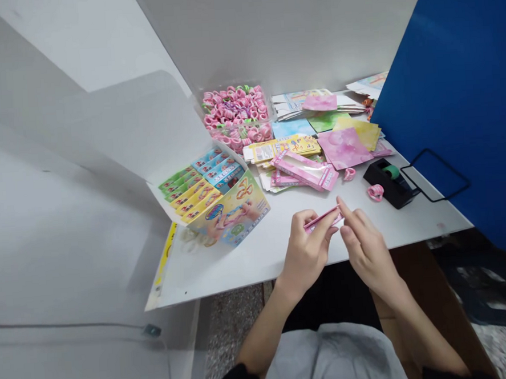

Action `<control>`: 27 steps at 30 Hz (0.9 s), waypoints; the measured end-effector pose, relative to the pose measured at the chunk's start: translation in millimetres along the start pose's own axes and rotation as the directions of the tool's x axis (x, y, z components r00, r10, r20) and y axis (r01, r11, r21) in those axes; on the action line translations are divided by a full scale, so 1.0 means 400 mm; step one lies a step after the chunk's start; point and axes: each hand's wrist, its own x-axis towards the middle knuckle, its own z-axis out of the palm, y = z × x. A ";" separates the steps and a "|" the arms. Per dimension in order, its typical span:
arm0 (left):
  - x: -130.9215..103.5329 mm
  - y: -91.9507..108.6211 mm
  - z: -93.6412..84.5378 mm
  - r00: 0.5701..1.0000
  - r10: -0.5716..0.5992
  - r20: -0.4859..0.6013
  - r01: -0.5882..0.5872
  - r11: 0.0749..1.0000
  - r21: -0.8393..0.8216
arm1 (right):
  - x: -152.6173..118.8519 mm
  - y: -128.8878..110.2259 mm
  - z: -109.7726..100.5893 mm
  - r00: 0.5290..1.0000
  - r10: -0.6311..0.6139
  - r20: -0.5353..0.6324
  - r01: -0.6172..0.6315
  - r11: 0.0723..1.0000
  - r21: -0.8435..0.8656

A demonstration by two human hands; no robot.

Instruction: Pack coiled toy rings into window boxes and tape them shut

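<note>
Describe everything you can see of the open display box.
The box looks like printed card, its front carrying a colourful picture with an orange shape and a blue oval. It stands upright toward the left end of the table, its pale lid raised behind. Inside, green, yellow and blue packets stand in rows. The left hand and right hand are both clear of it.

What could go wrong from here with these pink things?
The thin pink piece in the left hand might crease if pinched too hard. The two loose pink rings near the tape dispenser could be knocked and roll away. The pink box with a window lies aslant on other boxes, so it might slide down.
</note>
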 end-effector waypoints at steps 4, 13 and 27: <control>-0.001 -0.006 0.005 0.999 -0.038 0.006 0.038 0.999 -0.022 | 0.002 0.036 0.028 0.998 0.050 0.046 -0.051 0.999 0.005; -0.027 -0.002 -0.001 0.983 -0.126 0.132 0.170 0.898 -0.406 | -0.024 0.103 0.040 0.980 0.173 0.095 -0.191 0.951 0.243; -0.023 -0.024 0.027 0.933 -0.216 0.288 0.319 0.866 -0.385 | 0.068 0.236 -0.204 0.860 0.308 -0.408 -0.322 0.946 0.035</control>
